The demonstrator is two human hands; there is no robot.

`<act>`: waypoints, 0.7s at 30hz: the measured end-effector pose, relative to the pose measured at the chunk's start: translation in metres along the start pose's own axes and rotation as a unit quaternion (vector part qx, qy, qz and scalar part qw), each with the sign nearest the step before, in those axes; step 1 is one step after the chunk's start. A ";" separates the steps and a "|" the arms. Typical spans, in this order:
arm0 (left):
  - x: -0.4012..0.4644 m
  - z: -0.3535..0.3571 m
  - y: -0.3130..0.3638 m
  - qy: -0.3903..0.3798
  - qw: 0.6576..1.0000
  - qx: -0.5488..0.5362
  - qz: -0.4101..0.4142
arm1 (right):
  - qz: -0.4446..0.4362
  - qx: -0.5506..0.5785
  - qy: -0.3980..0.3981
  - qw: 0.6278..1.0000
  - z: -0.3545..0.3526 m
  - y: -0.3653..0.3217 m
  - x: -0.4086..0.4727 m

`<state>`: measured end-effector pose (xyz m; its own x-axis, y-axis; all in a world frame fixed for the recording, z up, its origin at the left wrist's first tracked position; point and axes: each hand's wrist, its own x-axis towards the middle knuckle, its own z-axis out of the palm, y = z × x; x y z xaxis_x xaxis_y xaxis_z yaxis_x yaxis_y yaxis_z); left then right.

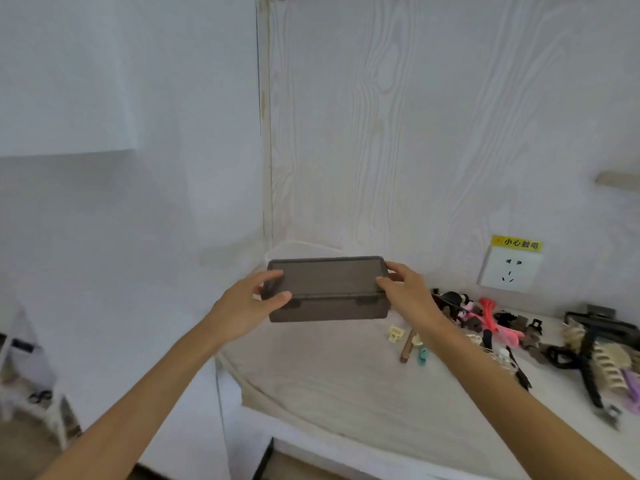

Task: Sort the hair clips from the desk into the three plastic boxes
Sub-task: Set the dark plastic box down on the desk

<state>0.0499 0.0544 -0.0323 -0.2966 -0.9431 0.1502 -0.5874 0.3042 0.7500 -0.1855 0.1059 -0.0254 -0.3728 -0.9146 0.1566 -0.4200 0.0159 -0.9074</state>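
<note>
- Head view shows both hands holding a smoky brown box [329, 289] by its short ends, above the counter [329, 386] near its back left corner.
- Left hand [247, 311] grips the left end, thumb curled over the front edge and fingers wrapped behind the lid.
- Right hand [407, 291] pinches the right end, thumb at the lid's near corner and fingers over the top.
- Box lid looks closed, with two hinges or latches facing the person; which of the two they are cannot be told.
- Hair clips [502, 327] lie in a loose pile along the back right of the counter, below a wall socket [509, 268], well apart from the box; a few strays, among them a cream clip [395, 333], lie nearer to it.
- Another pale container seems to sit behind the box against the wall, too washed out to judge.
- Step in hand, as I read it: setting out or opening this box so clips can go in.
- To do it well, set the box flat on the bare counter left of the pile, so nothing is trapped beneath.
- Keep one hand steadying the base while the other lifts the lid, or the light box may skid or tip.
- Leave the lid fully back so it does not fall shut.
</note>
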 end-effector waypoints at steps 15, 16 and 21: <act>-0.040 0.028 0.005 0.022 0.838 0.496 0.225 | -0.226 -0.454 -0.129 0.852 0.002 0.024 -0.050; -0.037 0.029 0.007 0.008 0.819 0.524 0.235 | -0.241 -0.505 -0.128 0.819 0.003 0.022 -0.048; -0.028 0.028 0.019 0.038 0.714 0.630 0.302 | -0.301 -0.604 -0.117 0.729 0.008 0.003 -0.037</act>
<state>0.0258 0.0904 -0.0409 -0.7694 -0.5781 0.2717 -0.5947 0.4929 -0.6351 -0.1667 0.1364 -0.0372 0.2706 -0.9447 0.1851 -0.9237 -0.2007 0.3263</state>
